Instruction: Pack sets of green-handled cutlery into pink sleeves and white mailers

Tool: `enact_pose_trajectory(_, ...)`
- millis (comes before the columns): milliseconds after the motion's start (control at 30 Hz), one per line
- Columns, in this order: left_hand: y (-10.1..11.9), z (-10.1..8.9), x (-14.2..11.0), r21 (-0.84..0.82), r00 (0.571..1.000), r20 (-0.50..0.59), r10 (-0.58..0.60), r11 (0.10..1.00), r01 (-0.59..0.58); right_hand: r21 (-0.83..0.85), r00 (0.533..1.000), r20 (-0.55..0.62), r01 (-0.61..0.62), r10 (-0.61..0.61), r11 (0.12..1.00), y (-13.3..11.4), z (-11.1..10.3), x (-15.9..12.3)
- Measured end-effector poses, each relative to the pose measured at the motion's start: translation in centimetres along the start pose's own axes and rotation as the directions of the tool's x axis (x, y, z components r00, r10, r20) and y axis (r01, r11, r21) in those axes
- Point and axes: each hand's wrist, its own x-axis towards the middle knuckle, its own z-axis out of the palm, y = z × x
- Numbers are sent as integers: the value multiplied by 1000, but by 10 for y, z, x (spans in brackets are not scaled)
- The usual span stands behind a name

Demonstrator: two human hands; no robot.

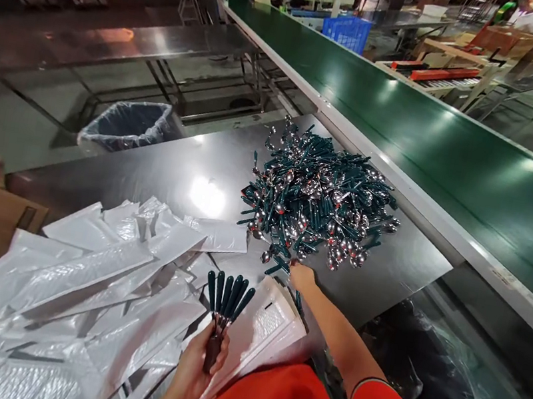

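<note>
In a factory hall, a green conveyor belt (pixel 410 124) is running past the far right side of a metal table (pixel 173 178), with a blue crate (pixel 346 33) standing beyond it. A plastic-lined bin (pixel 89 132) is standing past the table's far left edge, and a cardboard box (pixel 6 212) is sitting at the left. White padded envelopes (pixel 82 278) are crowding the table's left half, more lying before the person. The left hand (pixel 201 358) is grasping a fan of dark-handled spoons (pixel 228 294), handles up. The right hand (pixel 301 276) is reaching the near edge of the spoon pile (pixel 318 194); whether it is gripping any, I cannot tell.
</note>
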Motion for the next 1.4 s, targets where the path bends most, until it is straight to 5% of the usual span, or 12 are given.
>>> enact_pose_trajectory(167, 10, 8, -5, 54, 998, -32, 49, 997, -47, 79, 997, -19, -68, 70, 995, 13, -22, -20)
enact_pose_trajectory(333, 20, 29, -5, 87, 987, -70, 142, 987, -136, 290, 983, -173, -14, 67, 957, 34, -51, -60)
enact_pose_trajectory(600, 16, 60, -6, 70, 989, 20, 145, 987, -146, 694, 926, -342, 133, 162, 708, 14, -50, -82)
enact_pose_trajectory(767, 17, 55, -7, 46, 981, -8, 196, 980, -195, 859, 918, -363, 265, 157, 437, -13, -55, -116)
enact_pose_trajectory(900, 12, 64, -6, 23, 982, -14, 190, 982, -189, 963, 969, -245, 244, 8, -115, -63, -56, -144)
enact_pose_trajectory(967, 10, 73, -10, 14, 987, 6, 160, 987, -161, 944, 979, -204, 204, 27, -259, -85, -50, -147)
enact_pose_trajectory(1100, 10, 88, -24, 2, 1000, -12, 6, 1000, -6, 932, 950, -227, 275, 214, -236, -105, -33, -144)
enact_pose_trajectory(1300, 13, 84, -30, 2, 1000, -30, 0, 1000, 0, 878, 842, -470, 476, 266, 47, -112, -19, -154)
enact_pose_trajectory(1400, 13, 78, -30, 59, 993, 46, 105, 992, -108, 887, 846, -429, 460, 316, -28, -116, -18, -161)
